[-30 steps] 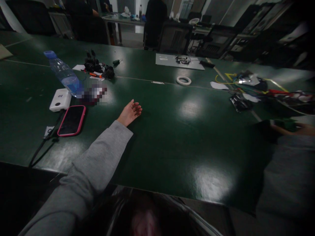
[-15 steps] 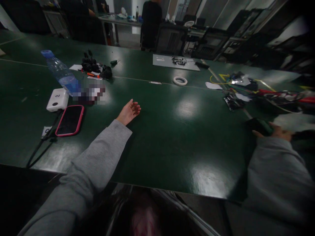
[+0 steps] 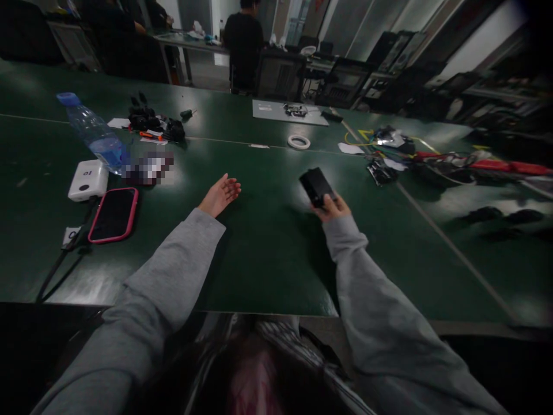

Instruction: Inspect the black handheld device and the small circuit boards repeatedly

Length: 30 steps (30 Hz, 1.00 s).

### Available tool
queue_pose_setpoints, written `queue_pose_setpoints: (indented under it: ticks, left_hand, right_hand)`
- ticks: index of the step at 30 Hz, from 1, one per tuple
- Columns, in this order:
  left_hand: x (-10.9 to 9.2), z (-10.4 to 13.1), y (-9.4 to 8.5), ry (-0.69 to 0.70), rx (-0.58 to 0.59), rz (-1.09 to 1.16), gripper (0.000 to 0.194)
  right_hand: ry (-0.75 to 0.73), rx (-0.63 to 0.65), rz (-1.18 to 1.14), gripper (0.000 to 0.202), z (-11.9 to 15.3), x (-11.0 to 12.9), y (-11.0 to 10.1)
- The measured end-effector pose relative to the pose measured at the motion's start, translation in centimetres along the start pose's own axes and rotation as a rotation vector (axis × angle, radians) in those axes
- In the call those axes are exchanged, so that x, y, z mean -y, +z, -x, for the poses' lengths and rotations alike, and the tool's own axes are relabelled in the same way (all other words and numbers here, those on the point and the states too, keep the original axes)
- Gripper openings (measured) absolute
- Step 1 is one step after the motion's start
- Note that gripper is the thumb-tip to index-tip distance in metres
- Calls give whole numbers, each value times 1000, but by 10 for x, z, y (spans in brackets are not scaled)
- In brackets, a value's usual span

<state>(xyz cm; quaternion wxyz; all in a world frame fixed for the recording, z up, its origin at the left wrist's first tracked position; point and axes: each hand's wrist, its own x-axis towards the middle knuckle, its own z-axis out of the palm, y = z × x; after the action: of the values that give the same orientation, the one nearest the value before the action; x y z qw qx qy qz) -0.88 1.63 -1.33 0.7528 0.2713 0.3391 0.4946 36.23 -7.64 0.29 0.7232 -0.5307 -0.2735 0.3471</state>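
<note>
My right hand (image 3: 333,208) grips a black rectangular box-like object (image 3: 317,185) by its near end, above the middle of the green table (image 3: 268,253). What kind of object it is cannot be made out. My left hand (image 3: 220,196) rests on the table to the left, palm turned inward, fingers loosely curled and apart, with nothing in it. Left of that hand lies a phone in a pink case (image 3: 114,215). Beside the phone is a white device (image 3: 88,180) with a black cable.
A clear plastic bottle (image 3: 97,138) with a blue cap stands at left. Behind are black parts (image 3: 151,121), a screwdriver (image 3: 188,114), a roll of white tape (image 3: 298,142) and a grey board (image 3: 280,112). Cables (image 3: 475,164) lie at right. A person (image 3: 244,46) is in the background.
My right hand has moved from the far right to the middle of the table, carrying the black object. My left hand stays in about the same place. The view has shifted slightly.
</note>
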Motion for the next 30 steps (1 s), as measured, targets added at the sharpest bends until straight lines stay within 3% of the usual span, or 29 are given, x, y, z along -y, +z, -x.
queue_pose_setpoints:
  ticks: [2,4,6,8,11,15,18,25,30]
  left_hand:
    - [4,3,2,17,74,-83,31]
    - [9,8,5,28,160,-170,38]
    - [15,11,9,15,236,-208,45]
    - [19,13,10,37,197,-208,49]
    - [22,10,10,85,169,-232,51]
    - [22,6,7,146,233,-321,48]
    - [20,9,9,185,219,-382,48]
    - [14,8,7,209,183,-529,50]
    - [15,1,-1,216,211,-673,47]
  right_hand:
    - [299,224,-172,34,31,-33,59]
    - [526,326,-326,33,60,-56,106]
    - [669,429,-400,32,81,-69,137]
    - [747,497,-453,30,93,-74,152]
    - [786,509,-523,25,102,-72,157]
    - [831,512,-537,21,105,-69,152]
    - [833,548,-493,27,99,-74,151]
    - [477,679,-278,53,81,-94,150]
    - [319,647,-222,55,86,-91,151]
